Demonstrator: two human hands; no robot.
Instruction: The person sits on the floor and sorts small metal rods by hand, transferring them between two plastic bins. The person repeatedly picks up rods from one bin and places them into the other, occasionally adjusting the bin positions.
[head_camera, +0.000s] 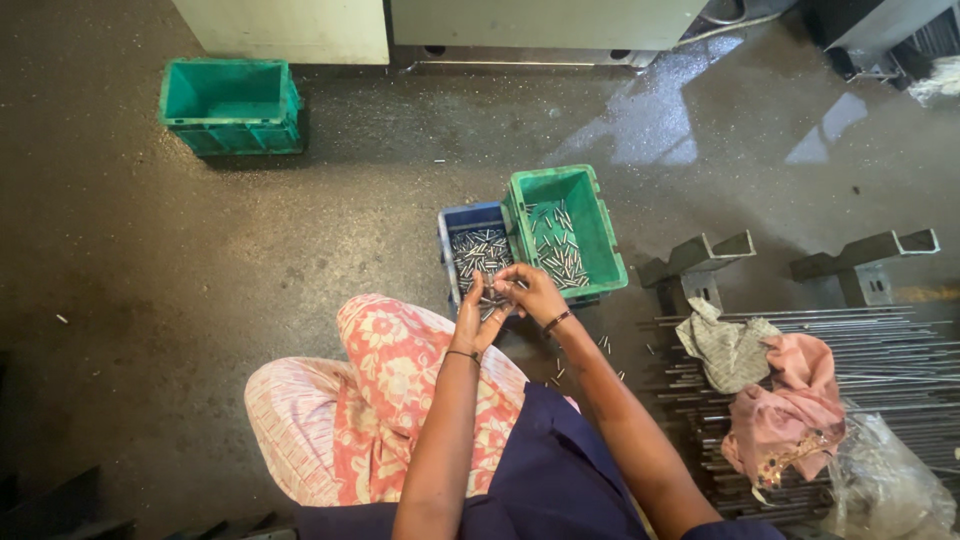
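My left hand (474, 320) and my right hand (530, 291) meet over the near end of a small blue crate (445, 232) full of short metal pins (478, 250). The fingers of both hands pinch small metal pins between them. A green crate (607, 240) right beside the blue one holds more pins (560, 245) along its bottom. I sit on the floor with my knee in a pink patterned cloth just below the hands.
An empty green crate (232, 105) stands at the far left by a machine base (540, 25). Long steel rods (860, 350) lie on racks at the right, with pink and grey cloths (780, 400) and a plastic bag (885, 480) on them. Loose pins (600, 345) lie scattered on the floor.
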